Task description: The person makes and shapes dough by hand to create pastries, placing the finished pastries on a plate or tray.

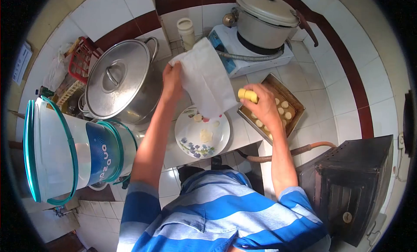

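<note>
- The left hand (172, 80) is raised over the middle of the tiled table (323, 108), its grip clamped on the top edge of a white bag (204, 80), which hangs open and slants down toward the plate
- The right hand (263, 106) hovers over the baking tray (297, 102), its grip closed round a couple of small yellow pieces (246, 95), held just beside the lower end of the bag
- The tray sits toward the right side of the table and holds more pale round pieces (284, 107) in rows, partly hidden under the right hand
- A white plate (193, 143) with a blue flower pattern lies at the near edge of the table, right under the bag's lower end, with a few bits of food on it
- A big steel pot (119, 80) with its lid on stands at the left side of the table
- At the back edge a pressure cooker (265, 19) rests on a small white stove (243, 56), with a white jar (186, 32) just beside it to the left
- A black metal box (352, 182) stands low at the right, off the table, and a clear container with teal trim (65, 147) stands at the left
</note>
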The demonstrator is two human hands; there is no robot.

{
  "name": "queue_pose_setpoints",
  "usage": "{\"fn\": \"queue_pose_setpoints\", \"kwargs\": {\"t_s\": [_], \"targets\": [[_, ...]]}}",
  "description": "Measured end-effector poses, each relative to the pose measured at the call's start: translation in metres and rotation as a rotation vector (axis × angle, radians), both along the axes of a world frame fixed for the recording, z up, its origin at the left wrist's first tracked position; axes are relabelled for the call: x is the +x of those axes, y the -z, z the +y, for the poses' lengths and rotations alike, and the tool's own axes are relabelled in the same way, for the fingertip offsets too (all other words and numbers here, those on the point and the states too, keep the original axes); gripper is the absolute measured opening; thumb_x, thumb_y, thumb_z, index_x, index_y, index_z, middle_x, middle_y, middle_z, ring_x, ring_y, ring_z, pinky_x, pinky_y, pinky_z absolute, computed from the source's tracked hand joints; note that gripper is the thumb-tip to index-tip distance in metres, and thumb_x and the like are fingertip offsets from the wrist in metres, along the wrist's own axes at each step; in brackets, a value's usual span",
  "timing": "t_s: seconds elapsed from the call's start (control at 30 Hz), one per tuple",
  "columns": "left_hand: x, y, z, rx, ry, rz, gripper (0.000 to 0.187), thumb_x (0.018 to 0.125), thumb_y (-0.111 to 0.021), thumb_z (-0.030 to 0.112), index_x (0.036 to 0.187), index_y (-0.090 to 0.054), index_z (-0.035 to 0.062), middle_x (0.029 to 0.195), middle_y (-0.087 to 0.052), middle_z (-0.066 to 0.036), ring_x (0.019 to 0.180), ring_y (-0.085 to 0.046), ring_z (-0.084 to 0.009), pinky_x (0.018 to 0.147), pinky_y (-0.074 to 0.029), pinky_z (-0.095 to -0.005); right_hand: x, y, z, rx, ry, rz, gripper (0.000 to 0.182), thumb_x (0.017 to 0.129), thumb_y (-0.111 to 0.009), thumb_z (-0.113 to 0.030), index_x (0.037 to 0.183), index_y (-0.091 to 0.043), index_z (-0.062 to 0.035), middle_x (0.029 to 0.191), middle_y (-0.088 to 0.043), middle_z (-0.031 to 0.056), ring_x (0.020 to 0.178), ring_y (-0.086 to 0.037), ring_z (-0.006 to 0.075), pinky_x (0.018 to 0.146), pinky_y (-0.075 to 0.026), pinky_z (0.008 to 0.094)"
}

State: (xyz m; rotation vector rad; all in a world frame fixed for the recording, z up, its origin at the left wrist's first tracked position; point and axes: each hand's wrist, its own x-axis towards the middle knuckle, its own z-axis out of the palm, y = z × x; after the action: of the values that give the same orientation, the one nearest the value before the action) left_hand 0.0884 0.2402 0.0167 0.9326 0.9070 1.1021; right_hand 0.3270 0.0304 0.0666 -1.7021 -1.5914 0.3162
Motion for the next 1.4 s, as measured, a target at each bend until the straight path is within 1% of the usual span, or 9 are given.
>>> {"fn": "queue_pose_setpoints", "kwargs": {"t_s": [0.1,0.4,0.57,0.8,0.87,1.07,1.2,1.33,1.4], "targets": [[0.018,0.02,0.046,-0.004,-0.054,0.006,0.042,0.104,-0.059,0.024,0.136,-0.054,-0.0032,0.108,-0.067,-0.011,0.099,-0.065,-0.0235,0.077,-0.057,-0.0382,-0.002,0.01,-0.026,0.003,0.0,0.022,0.035,0.081,-0.083,-0.01,0.112,-0.069,-0.004,0.105,-0.071,0.0155,0.096,-0.07,0.0356,0.082,-0.055,0.042],[0.03,0.097,0.151,0.281,-0.403,0.715,0.038,0.094,-0.065,0.026,0.111,-0.061,-0.0078,0.11,-0.069,-0.029,0.103,-0.068,-0.0439,0.091,-0.053,-0.0478,-0.016,0.057,-0.074,-0.173,-0.058,0.088,0.035,0.082,-0.083,-0.012,0.113,-0.068,-0.0044,0.101,-0.069,0.0137,0.093,-0.068,0.0334,0.082,-0.054,0.042],[0.002,0.216,0.258,0.314,-0.246,0.678,0.043,0.093,-0.068,0.028,0.12,-0.061,-0.005,0.117,-0.067,-0.03,0.111,-0.065,-0.0474,0.098,-0.05,-0.0518,-0.034,0.069,-0.084,-0.267,-0.14,0.097,0.033,0.083,-0.081,-0.009,0.111,-0.065,-0.0029,0.104,-0.067,0.017,0.097,-0.067,0.0399,0.083,-0.055,0.0471],[0.022,0.053,0.053,0.974,-0.265,1.128,0.07,0.088,-0.077,0.033,0.149,-0.05,0.0098,0.15,-0.05,-0.026,0.141,-0.044,-0.0477,0.115,-0.036,-0.0582,-0.041,0.076,-0.079,-0.259,-0.128,0.147,0.032,0.083,-0.081,-0.009,0.11,-0.066,-0.0029,0.104,-0.067,0.0168,0.097,-0.067,0.0393,0.083,-0.055,0.0469],[0.031,0.043,0.025,1.097,0.153,1.298,0.08,0.08,-0.084,0.036,0.15,-0.051,0.0158,0.155,-0.046,-0.025,0.148,-0.037,-0.0433,0.118,-0.033,-0.0586,-0.042,0.076,-0.076,-0.289,-0.16,0.157,0.032,0.083,-0.08,-0.009,0.111,-0.066,-0.0028,0.103,-0.066,0.017,0.097,-0.067,0.0394,0.083,-0.054,0.0473],[0.046,0.07,0.043,0.978,0.52,1.663,0.099,0.069,-0.092,0.037,0.155,-0.045,0.0203,0.159,-0.041,-0.024,0.144,-0.044,-0.0437,0.115,-0.039,-0.0582,-0.05,0.075,-0.068,-0.236,-0.188,0.098,0.032,0.084,-0.08,-0.009,0.112,-0.065,-0.0021,0.101,-0.065,0.0179,0.096,-0.066,0.0401,0.083,-0.054,0.0474],[0.047,0.074,0.054,0.864,0.661,1.648,0.099,0.07,-0.091,0.037,0.156,-0.044,0.0199,0.158,-0.042,-0.024,0.142,-0.046,-0.0439,0.114,-0.041,-0.058,-0.051,0.081,-0.065,-0.186,-0.19,0.099,0.033,0.083,-0.08,-0.008,0.112,-0.065,-0.0022,0.102,-0.066,0.0188,0.097,-0.066,0.0412,0.082,-0.053,0.0482],[0.035,0.067,0.049,0.984,0.522,1.528,0.092,0.076,-0.088,0.033,0.156,-0.044,0.0175,0.156,-0.045,-0.024,0.145,-0.043,-0.0453,0.117,-0.04,-0.0545,-0.054,0.094,-0.045,-0.224,-0.197,0.041,0.033,0.083,-0.078,-0.007,0.113,-0.065,-0.0034,0.101,-0.064,0.0187,0.1,-0.065,0.0417,0.085,-0.052,0.0501],[0.022,0.047,0.025,1.028,0.265,1.171,0.079,0.084,-0.083,0.03,0.153,-0.049,0.0123,0.153,-0.048,-0.025,0.145,-0.042,-0.0453,0.118,-0.04,-0.052,-0.06,0.099,-0.029,-0.258,-0.212,0.025,0.033,0.082,-0.076,-0.004,0.113,-0.065,-0.0041,0.102,-0.065,0.0195,0.102,-0.065,0.042,0.086,-0.053,0.0501]]}}
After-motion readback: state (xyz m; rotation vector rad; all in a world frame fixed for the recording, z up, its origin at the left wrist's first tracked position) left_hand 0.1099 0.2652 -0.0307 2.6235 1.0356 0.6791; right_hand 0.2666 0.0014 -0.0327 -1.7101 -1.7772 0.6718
